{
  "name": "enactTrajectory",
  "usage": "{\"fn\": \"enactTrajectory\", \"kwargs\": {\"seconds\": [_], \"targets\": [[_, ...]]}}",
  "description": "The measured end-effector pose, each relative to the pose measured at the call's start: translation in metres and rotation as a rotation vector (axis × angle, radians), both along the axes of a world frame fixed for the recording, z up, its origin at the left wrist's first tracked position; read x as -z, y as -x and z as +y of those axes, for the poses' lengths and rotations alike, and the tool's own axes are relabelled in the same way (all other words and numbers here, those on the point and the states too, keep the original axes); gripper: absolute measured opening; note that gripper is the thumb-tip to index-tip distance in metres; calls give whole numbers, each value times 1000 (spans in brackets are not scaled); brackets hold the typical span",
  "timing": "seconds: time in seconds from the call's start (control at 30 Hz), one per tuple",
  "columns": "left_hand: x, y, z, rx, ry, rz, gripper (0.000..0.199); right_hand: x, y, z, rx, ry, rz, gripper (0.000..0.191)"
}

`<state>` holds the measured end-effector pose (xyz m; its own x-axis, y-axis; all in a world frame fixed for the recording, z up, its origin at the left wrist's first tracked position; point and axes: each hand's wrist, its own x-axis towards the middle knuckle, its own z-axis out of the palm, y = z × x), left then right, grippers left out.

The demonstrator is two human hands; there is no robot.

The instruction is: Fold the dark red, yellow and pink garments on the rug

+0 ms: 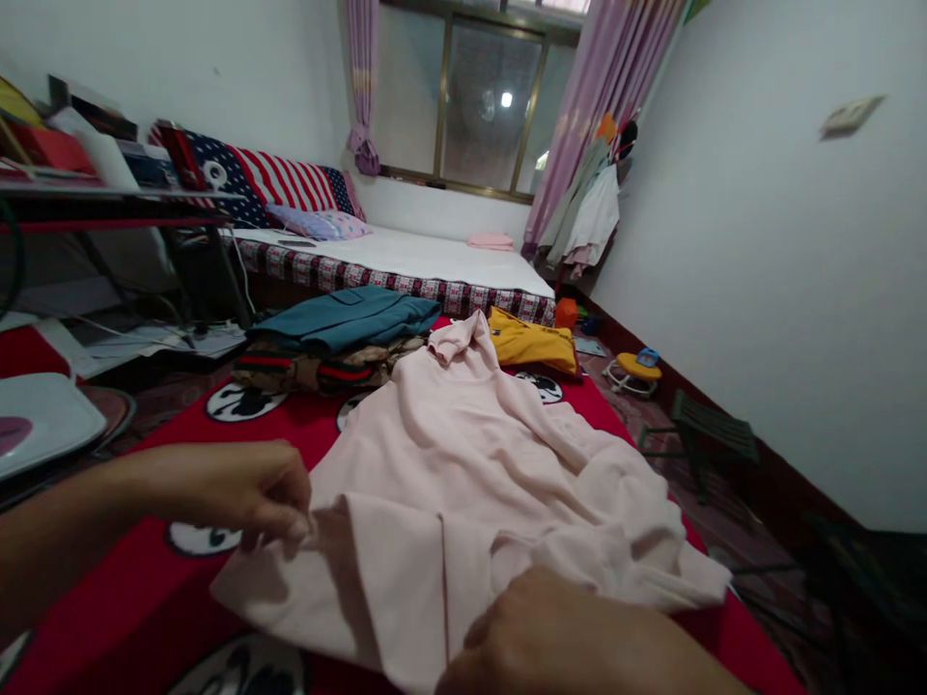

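Pinching a fold of the pale pink soft cotton garment (463, 483), the left hand (246, 492) is closing its fingertips (294, 526) on the cloth at the garment's near left edge. The right hand (550, 637) is resting knuckles-up on the lower hem, its fingers curling under and out of sight, so whether they are grasping the fabric cannot be told. The garment is lying spread and rumpled between and beyond both sets of fingers, on the red bedspread with round black-and-white patches (145, 598). Its neck end is pointing away from the fingers, toward the far side. Further beyond the left fingertips, a folded teal fabric piece (340, 319) is sitting on top of a brown patterned folded pile (319, 367), well apart from the hand. Beyond the right fingers, past the garment's neck, a crumpled mustard-yellow garment (528, 343) is lying. Farther off, a white-sheeted bed (420, 256) is standing under the window (478, 97).
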<state>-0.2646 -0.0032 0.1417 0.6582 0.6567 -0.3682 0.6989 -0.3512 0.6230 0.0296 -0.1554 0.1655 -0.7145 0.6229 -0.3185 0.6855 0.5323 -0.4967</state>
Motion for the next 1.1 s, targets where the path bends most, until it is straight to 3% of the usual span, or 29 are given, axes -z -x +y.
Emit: {"fn": "enactTrajectory", "kwargs": {"seconds": [0.07,0.13,0.17,0.23,0.27,0.37,0.47,0.57,0.67,0.73,0.87,0.97,1.1], "targets": [[13,-18,29,25,20,4,32,-4,-16,16,140,19,195,25],[34,-41,58,-107,-244,-67,35,-1,-46,47,418,-109,320,27],[46,-53,70,-178,-394,-75,36,6,-65,65,591,-253,351,26],[69,-75,86,-303,-627,-43,38,28,-107,103,928,-530,260,29],[79,-84,90,-356,-700,-9,39,42,-127,119,1044,-592,174,37],[99,-104,90,-475,-822,96,39,84,-179,153,1232,-541,-9,65],[106,-111,84,-539,-883,138,41,112,-200,166,1294,-495,-143,83],[108,-110,84,-569,-900,130,43,119,-196,172,1247,-511,-284,67],[110,-107,89,-550,-906,51,40,104,-195,178,1138,-497,-304,36],[112,-105,92,-524,-904,-23,35,86,-206,182,1141,-563,-269,31],[112,-105,92,-520,-872,-105,26,59,-241,184,1482,-871,-217,45],[111,-105,92,-522,-862,-85,26,60,-249,184,1569,-759,-341,43],[112,-106,93,-511,-908,-53,25,73,-218,203,1447,-746,-354,42]]}}
